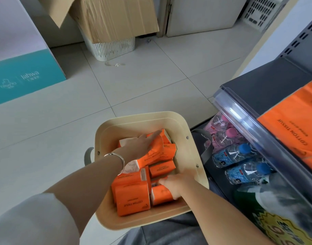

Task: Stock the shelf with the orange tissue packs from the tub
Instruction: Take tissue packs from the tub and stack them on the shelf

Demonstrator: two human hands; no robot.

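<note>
A cream tub (190,149) sits on the floor in front of me, holding several orange tissue packs (132,200). My left hand (141,142) reaches in with straight fingers lying across an upper pack (157,152) at the back of the tub. My right hand (174,184) is lower at the tub's right side, its fingers curled round a small orange pack (160,196). On the grey shelf (268,89) at the right, more orange tissue packs (291,121) lie stacked.
Below the shelf's clear front rail (243,121) lie bottles with blue caps (240,156) and pink caps (225,128). A cardboard box (116,16) over a white ribbed basket (112,48) stands at the back. A teal-and-white box (19,68) is on the left. The floor is pale tiles.
</note>
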